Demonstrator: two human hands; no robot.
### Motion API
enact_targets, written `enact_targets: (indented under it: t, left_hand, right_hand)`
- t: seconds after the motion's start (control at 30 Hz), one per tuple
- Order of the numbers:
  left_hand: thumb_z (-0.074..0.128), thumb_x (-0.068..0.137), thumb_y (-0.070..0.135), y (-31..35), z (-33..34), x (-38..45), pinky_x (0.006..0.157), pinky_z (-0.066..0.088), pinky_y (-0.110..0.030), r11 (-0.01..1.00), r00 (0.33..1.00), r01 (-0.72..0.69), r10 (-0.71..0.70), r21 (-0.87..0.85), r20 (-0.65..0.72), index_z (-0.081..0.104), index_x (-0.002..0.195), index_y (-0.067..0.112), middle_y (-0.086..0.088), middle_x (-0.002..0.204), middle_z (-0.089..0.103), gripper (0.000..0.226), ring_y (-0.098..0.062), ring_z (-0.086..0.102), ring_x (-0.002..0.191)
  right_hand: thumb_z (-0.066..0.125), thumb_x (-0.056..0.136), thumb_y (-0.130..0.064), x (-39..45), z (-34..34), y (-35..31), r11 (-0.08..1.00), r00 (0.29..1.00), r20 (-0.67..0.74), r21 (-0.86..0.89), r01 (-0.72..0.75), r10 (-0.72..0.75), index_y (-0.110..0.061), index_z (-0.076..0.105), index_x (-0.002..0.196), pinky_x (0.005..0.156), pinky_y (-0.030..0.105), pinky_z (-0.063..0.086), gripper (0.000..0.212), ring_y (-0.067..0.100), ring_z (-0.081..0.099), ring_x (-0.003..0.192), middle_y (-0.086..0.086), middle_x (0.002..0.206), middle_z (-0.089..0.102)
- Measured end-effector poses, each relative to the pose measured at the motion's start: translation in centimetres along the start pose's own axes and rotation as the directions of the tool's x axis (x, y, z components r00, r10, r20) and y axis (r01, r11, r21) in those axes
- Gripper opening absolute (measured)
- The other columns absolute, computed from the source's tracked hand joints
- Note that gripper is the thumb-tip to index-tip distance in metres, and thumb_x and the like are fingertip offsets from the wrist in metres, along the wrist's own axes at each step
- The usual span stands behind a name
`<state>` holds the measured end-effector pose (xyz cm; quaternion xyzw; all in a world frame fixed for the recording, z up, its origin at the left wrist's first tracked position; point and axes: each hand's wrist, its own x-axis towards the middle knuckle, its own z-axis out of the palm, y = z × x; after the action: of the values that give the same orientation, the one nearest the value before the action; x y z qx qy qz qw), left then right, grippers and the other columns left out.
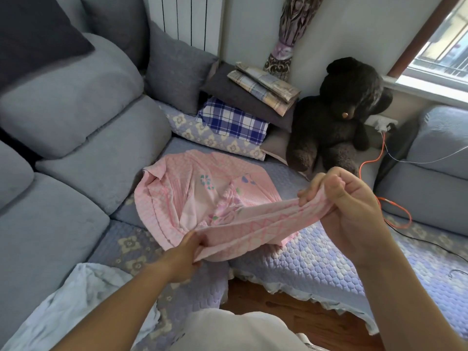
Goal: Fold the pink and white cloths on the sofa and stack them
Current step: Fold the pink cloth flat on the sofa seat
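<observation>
Head view, both hands' fingers pinching pink cloth [202,196] (crumpled), quilted sofa [316,262], wood floor [278,307]

The pink cloth [202,196] looks soft, matt and waffle-textured, the sofa cover [316,262] quilted fabric, the floor [291,315] glossy wood, the teddy bear [339,117] plush

sofa [316,262] | on it: pink cloth [192,193], white cloth [83,300], teddy bear [336,117]

A home living room: a grey corner sofa [76,138] with a quilted cover, cushions [177,72], a big dark teddy bear [339,115], folded bedding [263,87], a radiator [184,19], a curtain [288,34] and a wooden floor [291,310].
</observation>
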<state>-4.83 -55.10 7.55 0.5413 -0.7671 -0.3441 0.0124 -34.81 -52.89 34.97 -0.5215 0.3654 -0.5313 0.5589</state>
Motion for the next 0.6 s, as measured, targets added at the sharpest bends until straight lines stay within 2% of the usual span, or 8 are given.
enact_targets:
  t: [0.07, 0.1, 0.2, 0.3, 0.4, 0.5, 0.57, 0.6]
  left_hand:
    - [0.054, 0.090, 0.035, 0.5, 0.4, 0.5, 0.099, 0.048, -0.039, 0.999, 0.996, -0.023, 0.019, 0.046, 0.091, 0.025, 0.149, 0.051, 0.026, 0.161, -0.008, 0.068, -0.018, 0.044, 0.138]
    - [0.054, 0.091, 0.032, 0.8, 0.4, 0.6, 0.101, 0.046, -0.036, 0.998, 0.993, -0.039, 0.033, 0.054, 0.111, 0.025, 0.151, 0.048, 0.026, 0.160, -0.014, 0.068, -0.015, 0.039, 0.142]
    - [0.058, 0.092, 0.026, 0.9, 0.3, 0.9, 0.094, 0.048, -0.032, 0.998, 0.996, -0.017, 0.012, 0.064, 0.084, 0.021, 0.154, 0.047, 0.020, 0.160, -0.027, 0.075, -0.022, 0.057, 0.123]
    - [0.057, 0.095, 0.025, 0.7, 0.0, 1.1, 0.088, 0.047, -0.028, 0.996, 0.994, -0.022, 0.012, 0.092, 0.107, 0.008, 0.153, 0.050, 0.021, 0.159, 0.013, 0.080, -0.024, 0.060, 0.118]
    - [0.050, 0.093, 0.022, 0.5, -0.1, 1.6, 0.085, 0.045, -0.024, 0.998, 0.993, -0.069, 0.067, 0.013, 0.095, 0.029, 0.149, 0.048, 0.017, 0.143, 0.046, 0.066, -0.018, 0.057, 0.119]
    - [0.056, 0.087, 0.014, -0.6, 0.6, 1.0, 0.072, 0.044, -0.027, 0.990, 0.995, -0.072, 0.063, -0.118, -0.082, 0.061, 0.113, 0.045, 0.016, 0.102, 0.062, 0.041, -0.008, 0.059, 0.088]
    - [0.067, 0.086, 0.011, -2.4, 0.6, 0.5, 0.065, 0.042, -0.032, 0.984, 0.952, 0.001, -0.055, -0.179, -0.301, 0.059, 0.077, 0.043, 0.013, 0.080, 0.057, 0.034, -0.009, 0.056, 0.073]
    - [0.071, 0.088, 0.011, -3.3, 0.4, 0.2, 0.062, 0.041, -0.031, 0.984, 0.917, 0.020, -0.089, -0.178, -0.389, 0.053, 0.072, 0.042, 0.013, 0.075, 0.054, 0.039, -0.010, 0.055, 0.069]
  right_hand:
    - [0.077, 0.082, -0.046, -0.2, -0.1, 0.1, 1.000, 1.000, 0.010, 0.007, -0.003, 0.003, -0.015, 0.060, 0.074, 0.074, 0.042, 0.053, 0.036, 0.029, 0.062, 0.073, 0.014, 0.076, 0.064]
    - [0.076, 0.083, -0.045, -0.3, -0.1, 0.2, 1.000, 1.000, 0.020, 0.009, -0.003, 0.003, -0.015, 0.060, 0.074, 0.075, 0.042, 0.052, 0.035, 0.029, 0.061, 0.073, 0.015, 0.076, 0.063]
    - [0.075, 0.085, -0.042, -0.6, -0.4, 0.1, 1.000, 0.999, 0.052, 0.021, -0.012, 0.011, -0.011, 0.057, 0.074, 0.077, 0.048, 0.048, 0.037, 0.032, 0.059, 0.073, 0.018, 0.075, 0.063]
    - [0.074, 0.087, -0.039, -0.8, -0.6, 0.1, 0.999, 0.996, 0.089, 0.039, -0.030, 0.026, -0.010, 0.057, 0.074, 0.082, 0.053, 0.042, 0.036, 0.032, 0.057, 0.072, 0.020, 0.074, 0.062]
    - [0.072, 0.088, -0.038, -0.7, -0.6, 0.0, 0.999, 0.995, 0.098, 0.025, -0.030, 0.028, -0.010, 0.057, 0.074, 0.082, 0.051, 0.042, 0.034, 0.031, 0.057, 0.072, 0.018, 0.075, 0.063]
    - [0.070, 0.088, -0.040, -0.3, -0.5, -0.6, 1.000, 1.000, -0.017, -0.008, 0.000, -0.001, -0.012, 0.062, 0.076, 0.075, 0.044, 0.050, 0.031, 0.028, 0.060, 0.071, 0.013, 0.075, 0.064]
    - [0.064, 0.092, -0.035, 0.4, -1.1, -0.8, 0.999, 0.980, -0.191, -0.019, 0.046, -0.049, -0.010, 0.061, 0.076, 0.069, 0.037, 0.055, 0.030, 0.023, 0.062, 0.067, 0.012, 0.073, 0.065]
    - [0.058, 0.097, -0.029, 1.0, -1.6, -0.7, 0.997, 0.958, -0.279, -0.032, 0.064, -0.071, -0.009, 0.058, 0.076, 0.068, 0.036, 0.056, 0.029, 0.022, 0.063, 0.067, 0.010, 0.071, 0.065]
